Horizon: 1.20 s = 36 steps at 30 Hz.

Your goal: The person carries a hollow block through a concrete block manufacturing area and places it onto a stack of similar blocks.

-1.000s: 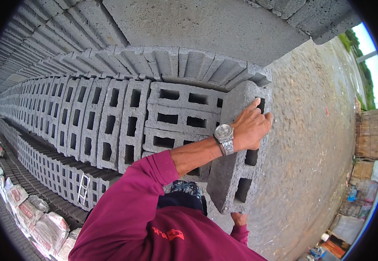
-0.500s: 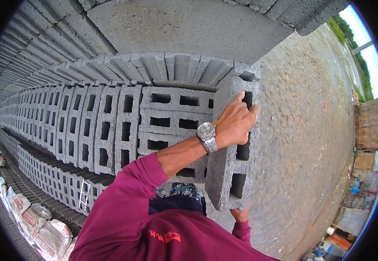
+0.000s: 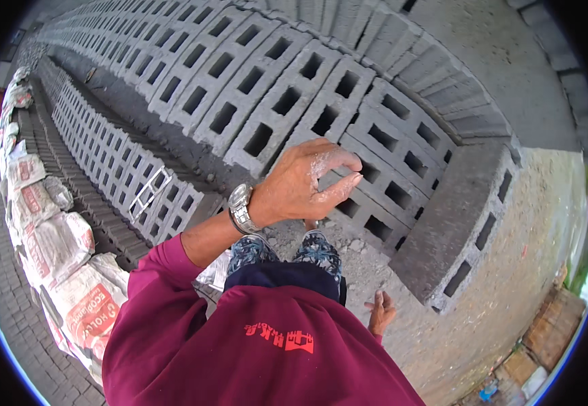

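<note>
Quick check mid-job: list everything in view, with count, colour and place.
End block: one, grey, right of centre
Main row of hollow blocks: many, grey, centre to upper left
Stacked blocks: several, grey, upper right
Second row of blocks: many, grey, left
Ladder-shaped frame: one, whitish, on second row
Sacks: several, white with red print, far left
Paving: grey, left edge
Ground: brown, right
Boards: count unclear, brown, lower right
Watch: one, silver, left wrist
Top: one, maroon, bottom centre
Shorts: one pair, patterned blue, below centre
Left hand: one, dusty, centre
Right hand: one, bare, left of end block
</note>
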Each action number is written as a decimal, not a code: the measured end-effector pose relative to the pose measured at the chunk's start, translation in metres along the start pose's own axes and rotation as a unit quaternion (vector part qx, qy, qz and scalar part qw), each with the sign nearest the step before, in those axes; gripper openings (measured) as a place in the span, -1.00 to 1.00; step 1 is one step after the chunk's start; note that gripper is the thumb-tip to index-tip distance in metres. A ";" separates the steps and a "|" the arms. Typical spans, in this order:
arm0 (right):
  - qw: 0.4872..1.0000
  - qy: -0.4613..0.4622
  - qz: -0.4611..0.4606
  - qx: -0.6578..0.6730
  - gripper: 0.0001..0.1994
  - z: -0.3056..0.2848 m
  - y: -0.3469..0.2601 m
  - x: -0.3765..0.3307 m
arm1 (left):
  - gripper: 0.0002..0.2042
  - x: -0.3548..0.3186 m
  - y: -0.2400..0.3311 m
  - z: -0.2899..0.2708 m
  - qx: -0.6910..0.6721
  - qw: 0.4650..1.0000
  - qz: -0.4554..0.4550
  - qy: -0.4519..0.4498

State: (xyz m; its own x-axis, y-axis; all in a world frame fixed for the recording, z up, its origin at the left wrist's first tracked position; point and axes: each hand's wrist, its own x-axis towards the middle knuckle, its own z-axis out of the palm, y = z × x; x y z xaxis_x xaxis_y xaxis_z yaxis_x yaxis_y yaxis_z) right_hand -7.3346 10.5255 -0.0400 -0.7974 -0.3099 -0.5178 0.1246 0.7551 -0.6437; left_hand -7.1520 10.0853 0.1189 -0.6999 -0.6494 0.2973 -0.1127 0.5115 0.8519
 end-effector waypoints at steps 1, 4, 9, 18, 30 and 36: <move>0.999 -0.027 0.005 -0.031 -0.44 0.009 0.010 -0.007 | -0.84 -0.045 -0.016 -0.021 0.007 0.999 -0.045 0.018; 0.987 -0.135 0.013 -0.087 -0.49 0.047 0.017 -0.014 | -0.82 -0.192 -0.064 -0.055 -0.013 0.973 -0.221 0.072; 0.938 -0.255 -0.012 -0.232 -0.53 0.112 -0.018 -0.030 | -0.71 -0.439 -0.205 -0.030 0.082 0.813 -0.532 0.223; 0.910 -0.273 0.004 -0.312 -0.58 0.164 -0.073 -0.080 | -0.40 -0.532 -0.393 -0.072 0.194 0.586 -0.757 0.214; 0.940 -0.228 -0.018 -0.255 -0.57 0.186 -0.034 -0.136 | -0.47 -0.569 -0.428 -0.060 0.127 0.505 -0.794 0.313; 0.850 -0.300 -0.219 -0.373 -0.33 0.249 -0.083 -0.154 | -0.48 -0.618 -0.306 -0.092 -0.014 0.597 -0.760 0.257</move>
State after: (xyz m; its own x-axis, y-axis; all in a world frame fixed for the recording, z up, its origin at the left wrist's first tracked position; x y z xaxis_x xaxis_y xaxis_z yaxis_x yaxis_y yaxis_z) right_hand -7.0751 10.3668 -0.0470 -0.1981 -0.7250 -0.6597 -0.6947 0.5786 -0.4273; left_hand -6.6204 10.2784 -0.2858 0.5054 -0.4414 -0.7414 -0.3250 -0.8934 0.3103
